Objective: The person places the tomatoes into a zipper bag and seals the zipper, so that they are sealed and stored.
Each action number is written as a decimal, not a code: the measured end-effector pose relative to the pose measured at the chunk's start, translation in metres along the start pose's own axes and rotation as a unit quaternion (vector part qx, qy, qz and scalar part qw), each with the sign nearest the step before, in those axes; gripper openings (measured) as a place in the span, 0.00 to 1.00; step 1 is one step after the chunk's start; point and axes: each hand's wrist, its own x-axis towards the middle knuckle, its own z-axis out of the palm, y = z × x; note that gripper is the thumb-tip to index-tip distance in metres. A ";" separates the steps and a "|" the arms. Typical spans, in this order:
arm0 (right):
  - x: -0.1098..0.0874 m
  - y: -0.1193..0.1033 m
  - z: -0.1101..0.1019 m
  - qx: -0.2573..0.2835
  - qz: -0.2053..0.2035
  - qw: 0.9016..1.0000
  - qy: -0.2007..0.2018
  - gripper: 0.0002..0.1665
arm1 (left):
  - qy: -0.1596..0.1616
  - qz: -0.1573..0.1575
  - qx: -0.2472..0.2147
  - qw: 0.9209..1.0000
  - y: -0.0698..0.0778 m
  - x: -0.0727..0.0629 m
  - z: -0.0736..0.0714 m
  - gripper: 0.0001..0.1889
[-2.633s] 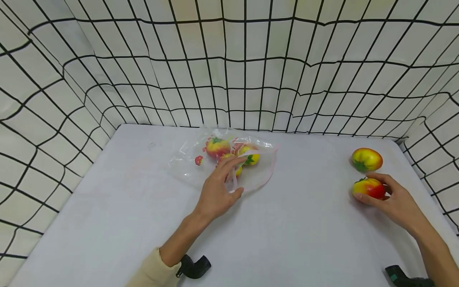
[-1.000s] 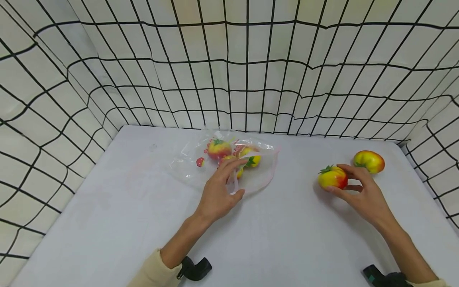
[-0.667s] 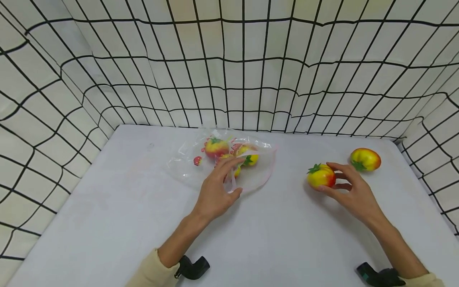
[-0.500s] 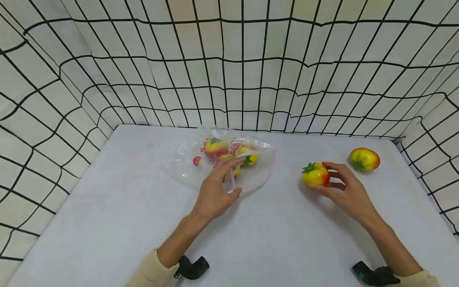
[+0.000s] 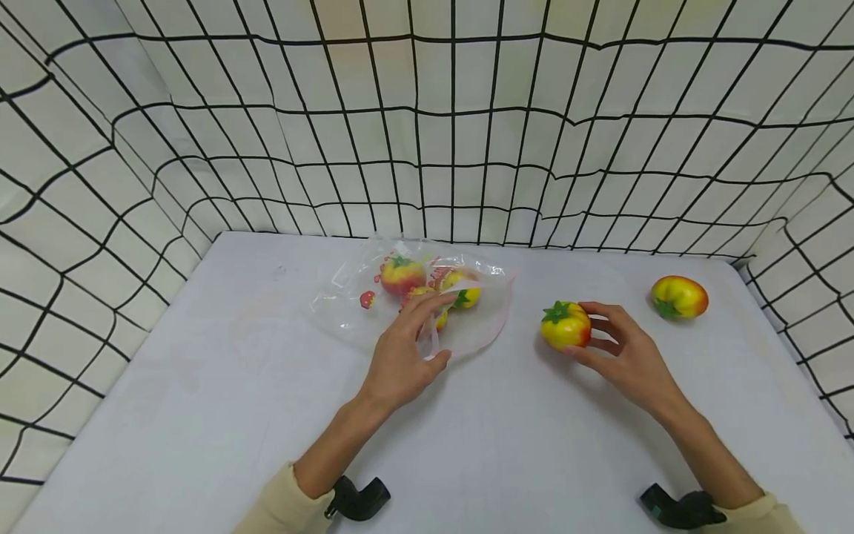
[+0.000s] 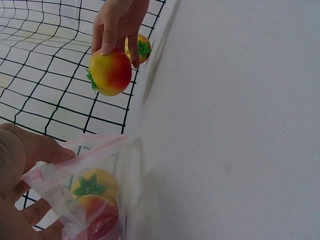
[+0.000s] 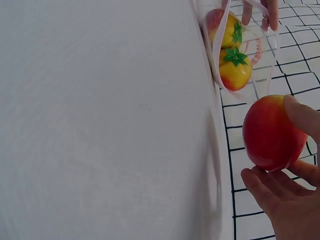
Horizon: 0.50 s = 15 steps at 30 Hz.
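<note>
A clear plastic bag (image 5: 347, 311) with a pink edge and red printed pictures lies on the white table, several red-and-yellow tomatoes (image 5: 403, 276) with green leafy tops inside it. My left hand (image 5: 403, 356) holds the bag by its mouth, thumb and fingers apart at the pink rim (image 6: 100, 147), so the mouth gapes toward the right. My right hand (image 5: 623, 356) grips another tomato (image 5: 564, 326) between thumb and fingers, leafy top facing left. This one is a short way right of the bag, above the table. In the right wrist view its red side (image 7: 272, 135) shows.
One more tomato (image 5: 679, 297) lies on the table at the back right. Black wire mesh (image 5: 454, 163) with white panels behind it borders the back and both sides of the white tabletop (image 5: 507, 445). A black wrist mount (image 5: 360, 498) sits on each forearm.
My right hand has lifted the tomato from beside the other one at the right and carried it left toward the bag. My left hand and the bag stay in place.
</note>
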 end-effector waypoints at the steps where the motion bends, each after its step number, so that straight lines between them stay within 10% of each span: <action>1: 0.000 -0.001 0.001 -0.001 -0.002 1.000 -0.001 0.40 | 0.000 -0.001 0.000 1.000 0.000 0.000 0.000 0.39; 15: 0.005 -0.002 0.013 -0.009 -0.019 1.000 -0.008 0.41 | 0.000 0.003 0.008 1.000 -0.001 0.000 0.000 0.39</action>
